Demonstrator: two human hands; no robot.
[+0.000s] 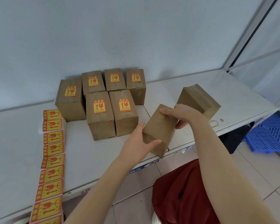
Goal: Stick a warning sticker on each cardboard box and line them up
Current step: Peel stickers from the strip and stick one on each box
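The left hand grips the near lower end of the held box, thumb curled across its front face and fingers behind its left side. Below it, at six o'clock in the view, lies red cloth over a tiled floor. The held box is tilted, its near corner right at the front edge of the white table, and no sticker shows on the faces in view. The right hand clamps the box's far upper end, fingers hooked over the top and thumb under the right side.

At eight o'clock from the held box, a sticker strip of red-and-yellow warning labels runs along the table from the near edge away from the viewer. At ten o'clock stands the front pair of labelled boxes, upright and touching side by side, each with a sticker on top. Behind them, at eleven o'clock, is the back row of four labelled boxes, close together.

At one o'clock from the held box, just behind the right hand, a bare box sits turned at an angle, taped and unlabelled. At three o'clock, on the floor beyond the table's end, rests a blue crate. A pale wall closes the far side.
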